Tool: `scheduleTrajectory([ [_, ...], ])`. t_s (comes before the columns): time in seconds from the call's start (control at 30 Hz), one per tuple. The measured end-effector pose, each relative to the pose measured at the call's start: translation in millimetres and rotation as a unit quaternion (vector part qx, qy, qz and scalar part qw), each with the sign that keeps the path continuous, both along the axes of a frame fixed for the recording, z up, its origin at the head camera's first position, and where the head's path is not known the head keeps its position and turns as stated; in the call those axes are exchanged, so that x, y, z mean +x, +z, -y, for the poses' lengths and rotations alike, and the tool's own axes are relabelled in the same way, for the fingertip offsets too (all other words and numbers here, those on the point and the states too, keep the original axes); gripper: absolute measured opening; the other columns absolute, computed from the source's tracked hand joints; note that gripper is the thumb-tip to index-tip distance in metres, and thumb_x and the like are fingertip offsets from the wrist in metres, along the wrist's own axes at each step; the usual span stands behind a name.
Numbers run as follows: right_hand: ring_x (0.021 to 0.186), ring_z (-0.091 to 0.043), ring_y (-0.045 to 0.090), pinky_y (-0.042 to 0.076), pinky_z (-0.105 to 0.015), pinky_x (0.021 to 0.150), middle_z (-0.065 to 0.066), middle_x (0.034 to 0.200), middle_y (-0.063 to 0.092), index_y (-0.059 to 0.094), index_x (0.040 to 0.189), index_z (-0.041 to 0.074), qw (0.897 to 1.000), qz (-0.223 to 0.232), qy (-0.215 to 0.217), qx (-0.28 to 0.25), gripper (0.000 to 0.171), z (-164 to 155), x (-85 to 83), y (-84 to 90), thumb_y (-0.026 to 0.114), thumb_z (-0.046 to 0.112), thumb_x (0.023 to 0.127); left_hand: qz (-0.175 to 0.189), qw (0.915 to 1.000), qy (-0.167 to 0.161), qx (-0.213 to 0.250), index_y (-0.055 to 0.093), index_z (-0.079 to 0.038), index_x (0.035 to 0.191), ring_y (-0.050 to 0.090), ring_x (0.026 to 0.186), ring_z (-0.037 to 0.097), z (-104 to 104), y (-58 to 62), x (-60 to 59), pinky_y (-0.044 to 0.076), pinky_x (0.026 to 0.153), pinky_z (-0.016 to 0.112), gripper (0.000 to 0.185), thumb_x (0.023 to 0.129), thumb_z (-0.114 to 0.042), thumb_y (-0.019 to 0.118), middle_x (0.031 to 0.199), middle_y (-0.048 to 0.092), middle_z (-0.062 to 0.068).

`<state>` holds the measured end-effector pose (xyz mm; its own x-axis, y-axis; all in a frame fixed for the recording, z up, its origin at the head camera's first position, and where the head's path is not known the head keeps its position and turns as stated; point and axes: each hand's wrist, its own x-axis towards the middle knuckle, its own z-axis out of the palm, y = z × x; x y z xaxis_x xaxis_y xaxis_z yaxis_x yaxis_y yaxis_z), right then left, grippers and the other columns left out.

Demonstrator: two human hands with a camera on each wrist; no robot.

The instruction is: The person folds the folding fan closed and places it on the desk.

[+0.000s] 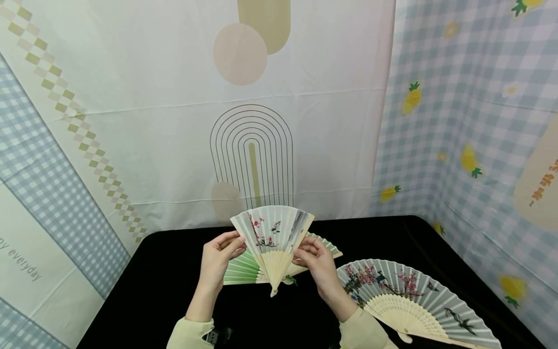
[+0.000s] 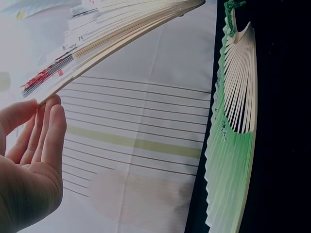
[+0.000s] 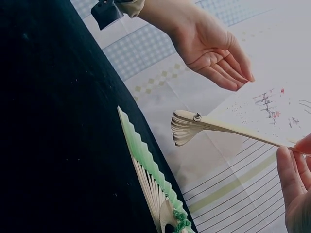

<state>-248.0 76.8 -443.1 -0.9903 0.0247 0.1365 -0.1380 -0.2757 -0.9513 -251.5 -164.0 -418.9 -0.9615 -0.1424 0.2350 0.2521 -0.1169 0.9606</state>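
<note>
The half-open fan (image 1: 272, 240) is held up in the air between both hands, above the black table (image 1: 174, 271), pivot end pointing down toward the person and painted leaf spread upward. Its long axis, from pivot to top edge, runs roughly vertical in the head view, tilted a little away from the person.

The left hand (image 1: 220, 259) sits at the fan's left outer rib. The left wrist view shows the fingers (image 2: 46, 133) nearly straight and lying side by side, tips touching the edge of the stacked ribs; the palm is open, and no curl around the rib is visible (contact, not a grip, as far as this view shows).

The right hand (image 1: 316, 264) is at the right outer rib. The right wrist view shows its fingertips (image 3: 291, 167) pinching the thin rib from the side, so this hand carries the fan.

The two hands lie on opposite sides of the fan, about level with each other, with the ribs fanned out between them. Both are equally near; the spread runs left to right between them.

A green fan (image 1: 241, 269) lies spread flat on the table directly below the held one (well apart from it). A larger fan with blossoms (image 1: 414, 303) lies open on the table to the right, near the right forearm.
</note>
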Motion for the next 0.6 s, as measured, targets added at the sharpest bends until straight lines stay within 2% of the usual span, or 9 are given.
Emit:
scheduleTrajectory([
  [0.6,0.077,-0.016,0.067,0.062,-0.030,0.073,-0.008,0.092,0.063,0.055,0.113,-0.008,1.000,0.006,0.027,0.010,0.025,1.8,1.3,-3.3,0.066,-0.004,0.091,0.007,0.9998,-0.007,-0.017,0.071,0.008,0.110,0.071,0.081,0.020,-5.6,-4.2,-1.6,0.062,0.077,0.035,0.028,0.091,-0.010,0.077,0.095,0.074,0.016],
])
